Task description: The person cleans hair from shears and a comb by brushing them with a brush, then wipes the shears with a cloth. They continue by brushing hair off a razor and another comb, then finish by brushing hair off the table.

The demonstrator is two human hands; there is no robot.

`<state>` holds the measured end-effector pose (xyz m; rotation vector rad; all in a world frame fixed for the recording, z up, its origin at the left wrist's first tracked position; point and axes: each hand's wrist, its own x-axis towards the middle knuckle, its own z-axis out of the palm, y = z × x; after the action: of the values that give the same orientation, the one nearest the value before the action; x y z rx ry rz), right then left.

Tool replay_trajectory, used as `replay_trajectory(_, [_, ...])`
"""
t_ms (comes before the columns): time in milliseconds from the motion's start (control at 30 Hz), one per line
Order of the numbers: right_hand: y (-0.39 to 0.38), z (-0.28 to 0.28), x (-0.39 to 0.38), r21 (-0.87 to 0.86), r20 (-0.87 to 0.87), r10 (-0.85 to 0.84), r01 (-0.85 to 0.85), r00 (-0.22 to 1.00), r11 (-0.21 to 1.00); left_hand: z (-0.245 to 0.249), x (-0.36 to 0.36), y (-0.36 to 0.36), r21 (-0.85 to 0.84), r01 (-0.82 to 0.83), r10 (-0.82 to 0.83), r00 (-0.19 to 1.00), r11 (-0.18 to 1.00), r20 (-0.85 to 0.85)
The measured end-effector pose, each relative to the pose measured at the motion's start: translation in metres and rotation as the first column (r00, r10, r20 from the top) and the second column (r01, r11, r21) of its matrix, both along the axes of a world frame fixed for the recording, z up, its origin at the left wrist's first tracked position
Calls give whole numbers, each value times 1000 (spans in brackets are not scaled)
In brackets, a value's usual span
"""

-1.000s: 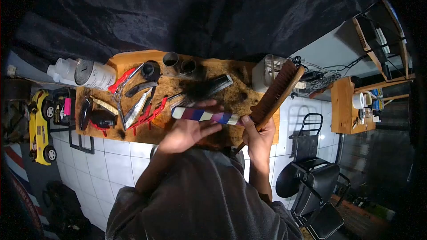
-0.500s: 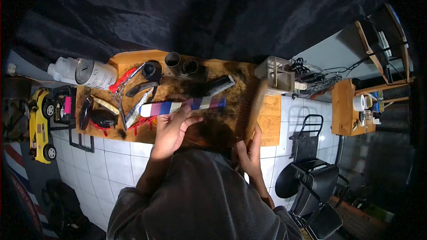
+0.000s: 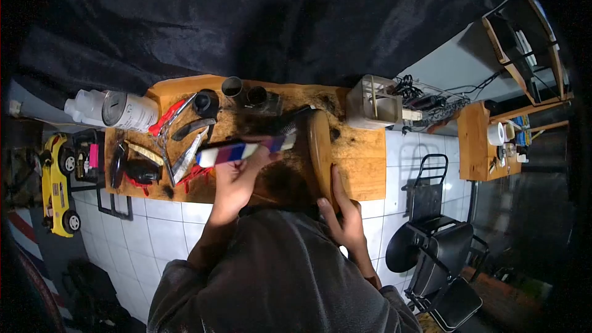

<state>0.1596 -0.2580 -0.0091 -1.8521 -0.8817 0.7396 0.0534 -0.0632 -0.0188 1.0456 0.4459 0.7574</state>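
Note:
My left hand [image 3: 237, 184] grips a striped comb [image 3: 217, 155] in white, blue and maroon, slightly smeared by motion and held over the table [image 3: 365, 166]. In my right hand [image 3: 345, 219] is the handle end of a wooden brush [image 3: 320, 148], upright on its edge with dark bristles facing the comb. The comb's toothed end comes close to those bristles. Beyond them lies a black comb [image 3: 302, 111], partly hidden by the brush. Dark hair clippings dust the wood around both hands.
Scissors [image 3: 162, 139], a folding razor [image 3: 190, 155] and a black clipper [image 3: 143, 171] lie at the left. Dark cups [image 3: 232, 87] stand at the back beside a white canister [image 3: 131, 112]. A clear container [image 3: 373, 102] occupies the right back corner. A black chair [image 3: 441, 253] stands right.
The brush has swung left toward the striped comb, its wooden back now turned more toward me. The comb has shifted slightly and its toothed end is now beside the bristles.

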Motion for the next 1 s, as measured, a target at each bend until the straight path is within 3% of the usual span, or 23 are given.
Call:
replay_trajectory(33, [2, 0, 0, -8, -24, -23, 23, 999, 1000, -1, -4, -2, 71, 41, -31, 990, 997, -138])
replay_trajectory(133, [7, -5, 8, 22, 220, -21, 17, 975, 1000, 4, -10, -3, 134, 287, -254, 942, 949, -219])
replay_trajectory(167, [9, 0, 11, -28, 77, -36, 38, 996, 999, 9, -10, -9, 159, 314, -251, 912, 936, -324])
replay_trajectory(233, [15, 22, 15, -135, -207, -86, 59, 975, 989, 17, -8, -16, 185, 292, -221, 919, 938, -325])
replay_trajectory(300, [18, 19, 13, -9, -68, -130, 130, 989, 992, 12, -9, -12, 313, 294, -187, 925, 903, -330])
replay_trajectory(333, [19, 16, 11, 57, -2, -157, 157, 988, 986, 2, -11, -10, 249, 231, -148, 939, 940, -311])
replay_trajectory(367, [17, 13, 11, 88, -95, -154, 163, 983, 983, -10, -12, -8, 182, 167, -108, 949, 969, -295])
replay_trajectory(467, [5, -1, 12, 56, 68, -21, 17, 997, 998, -11, -7, -3, -25, -21, 17, 987, 999, -157])
replay_trajectory(533, [10, 5, 6, 27, 93, 33, -36, 995, 999, -6, -9, 1, -31, -1, -3, 991, 1000, -136])
replay_trajectory(633, [17, 5, 3, -24, 72, 27, -25, 997, 999, -1, -15, 2, 173, 159, -94, 937, 972, -336])
replay_trajectory(733, [23, 18, 6, -13, 26, -66, 66, 998, 998, -1, -18, -2, 293, 394, -299, 899, 871, -321])
replay_trajectory(767, [25, 16, 9, 18, 8, -67, 67, 998, 998, 4, -14, -10, 255, 369, -305, 917, 894, -257])
replay_trajectory(867, [26, 24, 10, -17, -48, -108, 107, 993, 994, 8, -9, -14, 218, 233, -138, 916, 948, -378])
replay_trajectory(933, [25, 22, 9, -10, -36, -98, 98, 995, 995, -4, -12, -3, 96, 131, -80, 907, 987, -414])
replay_trajectory(1000, [17, 10, 8, 20, 76, -10, 9, 997, 1000, -2, -7, 2, -101, 16, -33, 986, 995, -165])
